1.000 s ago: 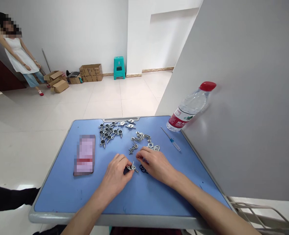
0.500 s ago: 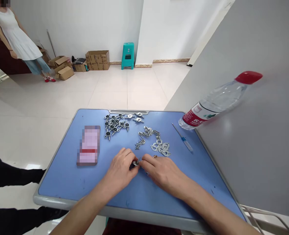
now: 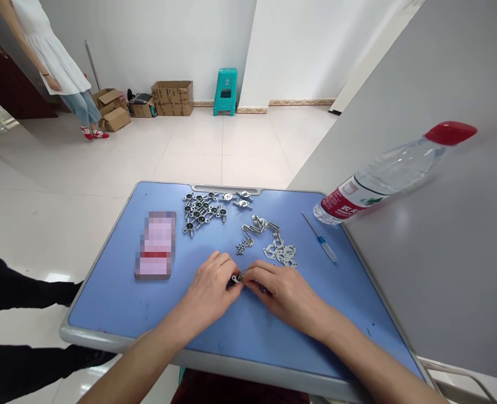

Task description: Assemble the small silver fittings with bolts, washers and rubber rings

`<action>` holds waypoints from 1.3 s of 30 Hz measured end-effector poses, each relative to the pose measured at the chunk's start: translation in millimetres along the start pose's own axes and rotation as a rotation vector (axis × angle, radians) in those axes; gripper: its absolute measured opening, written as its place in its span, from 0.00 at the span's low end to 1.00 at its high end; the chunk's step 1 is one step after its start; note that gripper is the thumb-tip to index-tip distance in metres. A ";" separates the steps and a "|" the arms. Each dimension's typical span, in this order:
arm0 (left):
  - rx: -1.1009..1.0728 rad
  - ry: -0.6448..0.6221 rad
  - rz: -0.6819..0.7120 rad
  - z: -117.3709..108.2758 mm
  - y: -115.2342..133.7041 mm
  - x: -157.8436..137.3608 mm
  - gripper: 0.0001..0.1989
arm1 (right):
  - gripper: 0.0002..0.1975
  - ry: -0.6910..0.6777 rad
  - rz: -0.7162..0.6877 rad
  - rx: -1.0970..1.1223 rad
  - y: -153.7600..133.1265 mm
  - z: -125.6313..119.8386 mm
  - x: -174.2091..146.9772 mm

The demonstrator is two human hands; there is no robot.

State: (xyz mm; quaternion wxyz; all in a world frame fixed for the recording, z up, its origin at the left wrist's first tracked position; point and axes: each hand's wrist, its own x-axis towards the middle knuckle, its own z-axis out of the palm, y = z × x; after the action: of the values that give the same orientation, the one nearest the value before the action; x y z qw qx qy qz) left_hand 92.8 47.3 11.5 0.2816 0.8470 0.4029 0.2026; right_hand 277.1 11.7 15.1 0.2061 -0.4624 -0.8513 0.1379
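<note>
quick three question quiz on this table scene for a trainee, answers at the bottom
1. True or false: the bottle has a red cap.

2. Which is nearest the right hand?
a) the flat metal plates
b) the green stool
c) the bottle

3. Fill in: the hand nearer the pixelated flat item, with a small metal part at its fingertips, is the ____.

Key: 1 true; 2 a; 3 left hand.

Bottle on my counter: label, white characters on its red band; I read the first as 农, the next only partly visible at the curve. Cardboard box: dark print, too small for me to read.
</note>
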 end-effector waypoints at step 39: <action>-0.002 -0.010 0.015 1.3 -1.3 -0.9 0.07 | 0.12 -0.052 0.006 0.014 0.5 -10.1 2.9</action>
State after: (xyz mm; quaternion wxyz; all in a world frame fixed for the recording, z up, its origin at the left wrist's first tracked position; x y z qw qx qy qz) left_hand 92.3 46.9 9.6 0.2831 0.8506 0.3949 0.2008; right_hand 280.9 14.9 24.3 0.1869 -0.4597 -0.8540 0.1562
